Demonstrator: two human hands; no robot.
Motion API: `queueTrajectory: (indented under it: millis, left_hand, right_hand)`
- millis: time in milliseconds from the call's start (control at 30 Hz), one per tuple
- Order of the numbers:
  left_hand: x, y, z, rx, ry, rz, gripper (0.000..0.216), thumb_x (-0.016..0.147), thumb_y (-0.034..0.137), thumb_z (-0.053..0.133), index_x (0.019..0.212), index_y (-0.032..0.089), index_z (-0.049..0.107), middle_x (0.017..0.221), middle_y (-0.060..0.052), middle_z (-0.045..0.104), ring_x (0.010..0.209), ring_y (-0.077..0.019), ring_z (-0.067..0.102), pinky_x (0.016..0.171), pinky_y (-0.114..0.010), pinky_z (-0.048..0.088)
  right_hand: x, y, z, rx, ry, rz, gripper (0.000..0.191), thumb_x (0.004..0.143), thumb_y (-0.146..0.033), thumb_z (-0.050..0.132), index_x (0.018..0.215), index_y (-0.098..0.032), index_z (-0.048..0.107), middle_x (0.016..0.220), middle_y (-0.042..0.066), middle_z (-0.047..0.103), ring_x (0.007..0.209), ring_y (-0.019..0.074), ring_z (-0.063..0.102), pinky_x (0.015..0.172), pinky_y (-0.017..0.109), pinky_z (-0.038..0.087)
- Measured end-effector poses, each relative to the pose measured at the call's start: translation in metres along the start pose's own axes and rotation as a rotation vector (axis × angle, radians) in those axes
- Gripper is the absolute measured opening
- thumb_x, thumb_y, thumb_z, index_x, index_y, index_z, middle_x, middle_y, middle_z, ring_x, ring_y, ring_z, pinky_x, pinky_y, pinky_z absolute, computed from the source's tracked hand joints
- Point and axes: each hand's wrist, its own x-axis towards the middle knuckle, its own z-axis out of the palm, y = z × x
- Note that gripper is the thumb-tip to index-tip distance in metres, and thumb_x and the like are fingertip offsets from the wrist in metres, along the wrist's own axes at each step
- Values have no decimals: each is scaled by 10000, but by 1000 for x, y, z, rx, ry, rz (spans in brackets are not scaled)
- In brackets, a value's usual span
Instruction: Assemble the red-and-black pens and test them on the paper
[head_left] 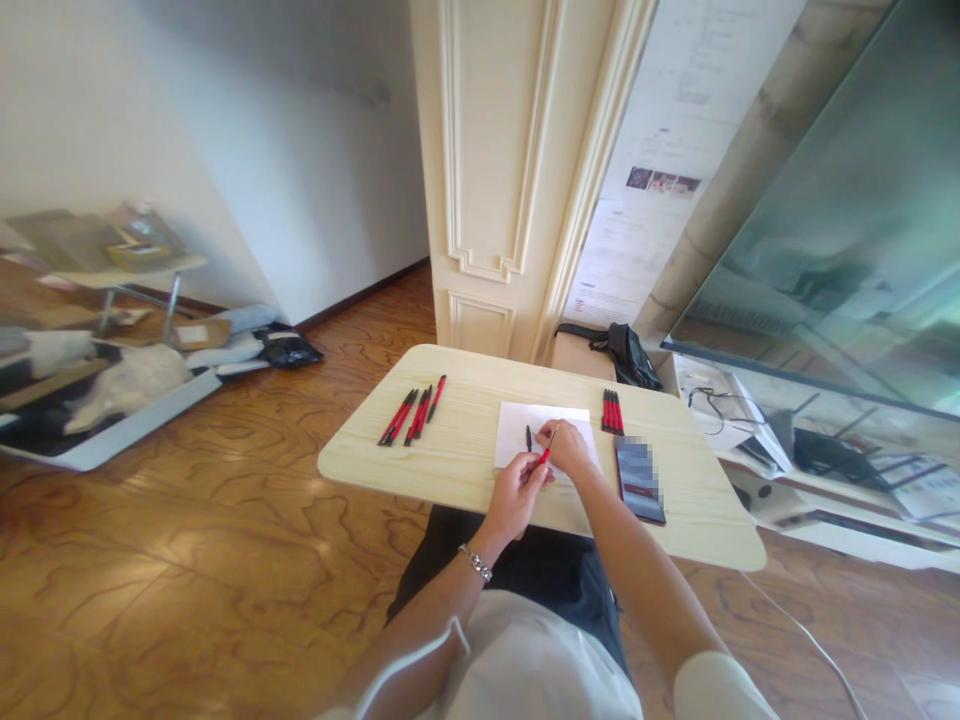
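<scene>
By the near edge of the surface (472, 400), the left hand (514, 492) pinches a red pen barrel (545, 455) — likely steadying it — while the right hand (568, 447) curls close, its hold unclear.

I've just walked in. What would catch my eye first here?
Probably the left hand, with a silver bracelet at its wrist, holding a red pen part near the table's front edge, the right hand close beside it. Next come the red-and-black pens: a looser group on the left of the pale table, and a neat row on the right.
</scene>
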Motion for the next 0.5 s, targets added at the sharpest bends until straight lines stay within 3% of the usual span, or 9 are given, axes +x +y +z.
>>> queueTrajectory:
  millis: [100,167,267,367,500]
  left_hand:
    - [0,-1,0,-7,-4,6,299,862,434,558,990,164,582,905,-80,671,852,-199,670,805,-350,533]
    - [0,-2,-1,-11,0,6,298,863,429,559,990,161,582,901,-81,670,854,-197,668,806,-351,534]
    - [-1,-3,-1,-13,-8,1,302,861,426,564,999,158,578,901,-82,669,855,-193,666,808,-351,533]
    - [0,-4,-1,-21,-9,-4,311,855,428,572,1005,156,578,909,-85,670,860,-190,662,822,-354,529]
    - [1,-6,0,-30,-1,-5,326,846,441,578,1002,155,579,905,-86,672,849,-192,667,816,-359,533]
  right_hand:
    - [0,2,4,-32,27,2,194,845,-293,548,908,-163,679,1013,135,668,933,217,616,769,282,421]
    - [-1,8,2,70,62,-14,180,838,-261,537,900,-158,671,950,120,677,894,207,615,756,284,424]
    - [-6,19,-10,443,116,-54,215,820,-248,513,940,-154,665,862,74,679,780,166,602,690,265,433]
    - [-17,21,-28,863,154,-88,289,790,-343,551,983,-154,655,830,56,663,685,141,569,572,239,409]
    - [-33,10,-50,1170,168,-116,334,723,-428,653,928,-165,635,839,63,662,668,125,552,523,212,374]
